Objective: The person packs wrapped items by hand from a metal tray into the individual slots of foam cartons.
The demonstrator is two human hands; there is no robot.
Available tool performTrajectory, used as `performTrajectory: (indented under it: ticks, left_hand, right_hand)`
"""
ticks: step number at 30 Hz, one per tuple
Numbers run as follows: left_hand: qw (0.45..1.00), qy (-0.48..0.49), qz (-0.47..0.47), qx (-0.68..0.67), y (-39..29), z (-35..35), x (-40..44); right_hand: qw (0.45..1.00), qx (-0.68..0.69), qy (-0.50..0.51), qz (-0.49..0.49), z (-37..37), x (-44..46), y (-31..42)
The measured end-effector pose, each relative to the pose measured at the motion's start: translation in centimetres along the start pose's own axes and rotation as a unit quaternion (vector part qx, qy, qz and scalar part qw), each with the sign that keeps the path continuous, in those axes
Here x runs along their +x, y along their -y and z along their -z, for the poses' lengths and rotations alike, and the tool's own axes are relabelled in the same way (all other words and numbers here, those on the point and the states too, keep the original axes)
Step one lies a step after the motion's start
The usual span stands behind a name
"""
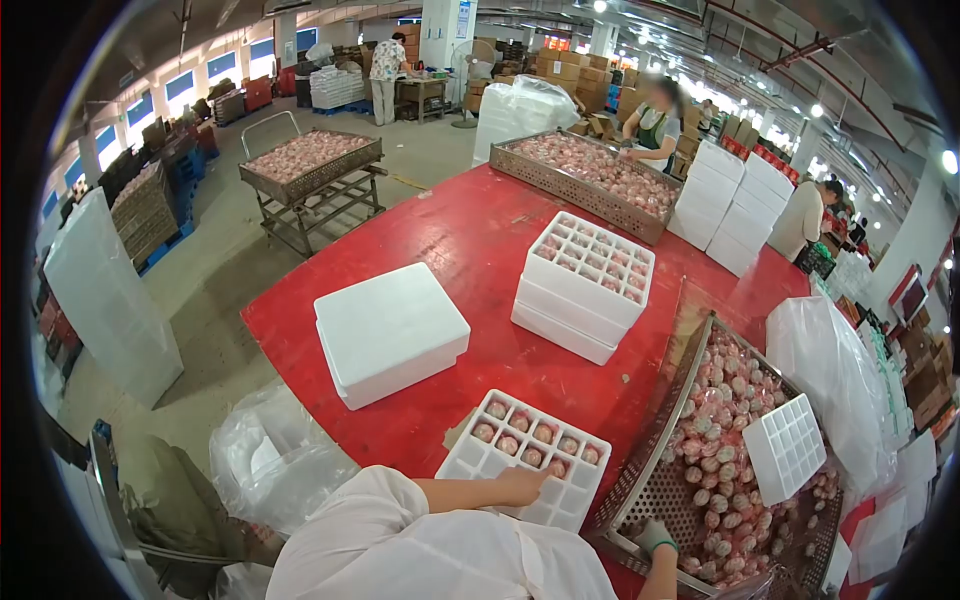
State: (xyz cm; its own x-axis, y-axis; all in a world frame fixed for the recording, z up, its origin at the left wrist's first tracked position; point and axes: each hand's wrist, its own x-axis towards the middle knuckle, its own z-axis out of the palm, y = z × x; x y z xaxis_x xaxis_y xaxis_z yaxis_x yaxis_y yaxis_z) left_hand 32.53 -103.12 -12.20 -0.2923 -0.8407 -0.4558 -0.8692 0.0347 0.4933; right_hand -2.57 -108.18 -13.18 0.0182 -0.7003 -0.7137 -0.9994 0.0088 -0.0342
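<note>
A white foam tray (478, 459) with square compartments lies on the red table in front of me. Several reddish round items in clear wrap (532, 456) sit in its far rows. My left hand (520, 487) is over the tray's nearer compartments, fingers curled down; whatever they hold is hidden. My right hand (655, 537), in a pale glove with a green cuff, reaches inside the near-left corner of a perforated metal crate (640, 462). Wrapped round items (715, 470) are heaped in that crate, close to this hand. Its fingertips are not clearly visible. An empty gridded foam tray (785, 449) rests tilted on the heap.
A lidded foam box (392, 325) and a stack of filled foam trays (580, 290) stand on the red table (480, 350). Another full crate (590, 180) lies at its far edge, near a person in a green apron (655, 130). Plastic bags (270, 460) hang at my left.
</note>
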Motion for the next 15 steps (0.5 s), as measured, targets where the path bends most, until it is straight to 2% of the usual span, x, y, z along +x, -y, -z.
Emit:
performTrajectory:
  ticks: [2,4,6,8,9,10,11,12,13,14,15]
  left_hand:
    - [1.0,0.0,-0.003,0.006,0.3,-0.3,0.3]
    - [1.0,0.001,-0.007,0.013,0.7,-0.6,0.5]
    - [1.0,-0.008,-0.018,0.009,0.9,-0.8,0.7]
    - [0.998,-0.049,-0.021,-0.029,0.9,-0.9,-0.1]
    - [0.994,-0.088,-0.023,-0.066,0.8,-0.8,-0.2]
    - [0.993,-0.091,-0.023,-0.068,0.8,-1.0,-0.1]
    - [0.981,-0.124,-0.041,-0.142,1.0,-1.2,0.1]
    - [0.962,-0.156,-0.059,-0.214,1.3,-1.3,0.4]
    - [0.962,-0.159,-0.059,-0.215,1.3,-1.6,1.1]
    - [0.944,-0.177,-0.111,-0.256,1.0,-1.9,2.1]
    - [0.921,-0.192,-0.163,-0.296,0.5,-2.2,3.0]
  right_hand:
    - [0.999,-0.033,0.015,-0.022,-0.5,1.3,0.3]
    - [0.997,-0.002,0.073,0.003,0.1,1.6,0.9]
    - [0.996,-0.056,0.059,0.035,0.1,1.6,0.8]
    - [0.998,0.05,0.014,-0.037,-0.9,3.8,-1.1]
    - [0.977,0.213,-0.013,-0.017,-1.3,4.3,-2.2]
    - [0.928,0.37,-0.038,0.005,-1.0,3.7,-2.7]
    - [0.852,0.505,-0.136,-0.005,0.8,-0.2,-0.3]
    - [0.783,0.592,-0.181,0.052,1.2,-0.9,-0.5]
    - [0.702,0.669,-0.221,0.108,1.5,-1.0,-0.8]
    - [0.62,0.704,-0.227,0.264,2.4,-1.7,0.0]
    - [0.643,0.674,-0.285,0.224,2.8,-2.7,0.8]
